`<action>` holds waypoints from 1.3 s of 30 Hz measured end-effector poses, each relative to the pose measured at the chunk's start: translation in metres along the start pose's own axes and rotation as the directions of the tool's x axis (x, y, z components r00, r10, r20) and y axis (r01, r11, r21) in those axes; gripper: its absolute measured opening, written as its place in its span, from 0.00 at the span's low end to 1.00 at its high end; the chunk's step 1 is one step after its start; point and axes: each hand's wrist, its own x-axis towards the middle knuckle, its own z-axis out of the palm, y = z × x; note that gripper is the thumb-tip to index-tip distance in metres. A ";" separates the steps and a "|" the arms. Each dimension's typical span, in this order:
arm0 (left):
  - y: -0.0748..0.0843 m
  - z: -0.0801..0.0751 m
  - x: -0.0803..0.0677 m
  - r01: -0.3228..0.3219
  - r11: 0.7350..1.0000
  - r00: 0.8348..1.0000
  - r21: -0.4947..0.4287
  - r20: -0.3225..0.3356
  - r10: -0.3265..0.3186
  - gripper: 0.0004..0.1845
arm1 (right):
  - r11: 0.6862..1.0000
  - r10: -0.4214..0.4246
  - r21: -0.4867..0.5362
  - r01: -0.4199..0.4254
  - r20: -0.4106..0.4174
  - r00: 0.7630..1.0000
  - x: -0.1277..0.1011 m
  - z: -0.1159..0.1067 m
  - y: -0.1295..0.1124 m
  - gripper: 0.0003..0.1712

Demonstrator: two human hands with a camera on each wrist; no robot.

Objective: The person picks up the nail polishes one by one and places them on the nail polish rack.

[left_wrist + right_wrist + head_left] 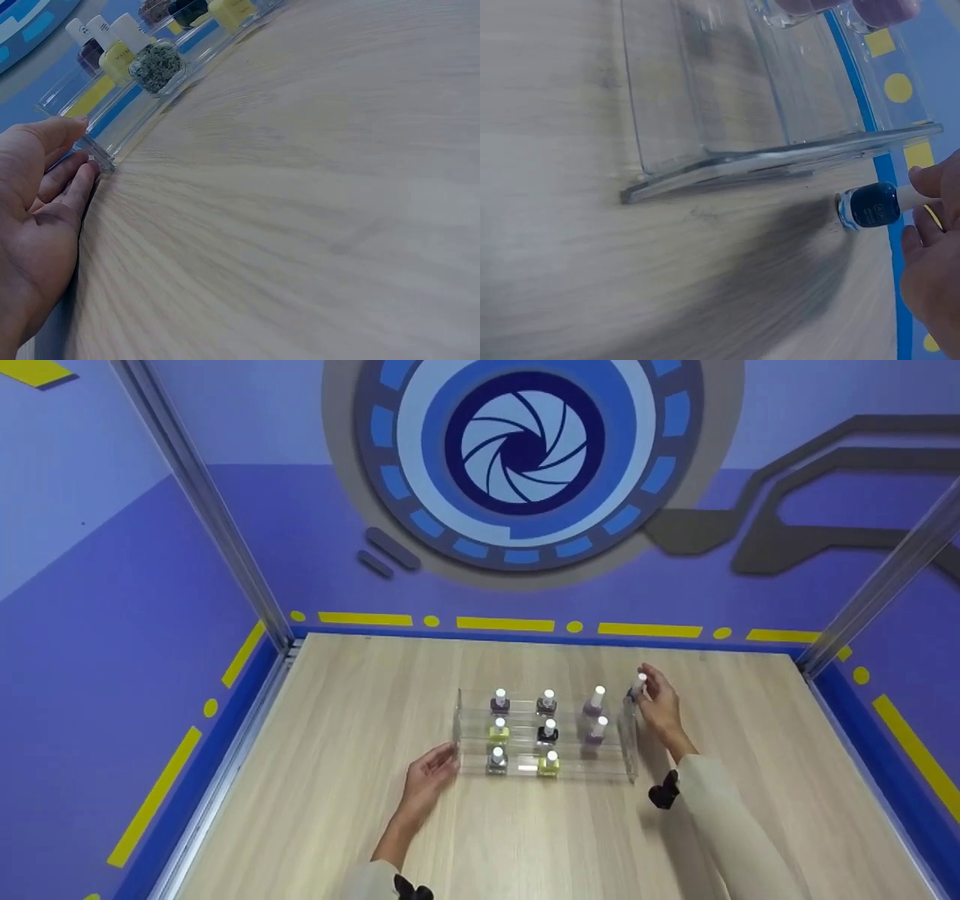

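right hand: fingers pinch the white cap of a dark blue polish bottle, which stands on the worktop just outside the right end wall of the clear tiered rack | left hand: fingers straight and relaxed, fingertips touching the rack's left front corner | rack holds eight small bottles, mid-worktop

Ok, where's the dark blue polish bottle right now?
The dark blue bottle is in the right hand, pinched by its white cap just outside the right end of the clear rack, beside the back row's purple bottle.
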 end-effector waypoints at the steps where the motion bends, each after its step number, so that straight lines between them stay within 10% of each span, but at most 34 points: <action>1: 0.000 0.000 -0.001 -0.002 1.000 1.000 0.000 0.002 0.002 0.27 | 1.000 0.002 -0.006 -0.002 0.001 1.000 -0.001 0.000 0.000 0.31; 14: -0.001 0.003 -0.004 0.017 1.000 1.000 0.013 -0.005 -0.017 0.26 | 0.996 0.010 -0.090 -0.024 -0.153 0.988 -0.013 -0.005 0.001 0.16; 25: 0.000 0.002 0.001 0.010 1.000 1.000 -0.003 -0.008 -0.010 0.28 | 0.980 0.052 -0.188 -0.070 -0.099 0.994 -0.025 -0.038 -0.003 0.18; 39: 0.001 0.002 0.000 -0.004 1.000 1.000 0.004 -0.008 0.004 0.28 | 0.980 -0.098 -0.181 0.082 -0.082 0.992 -0.051 -0.073 -0.037 0.18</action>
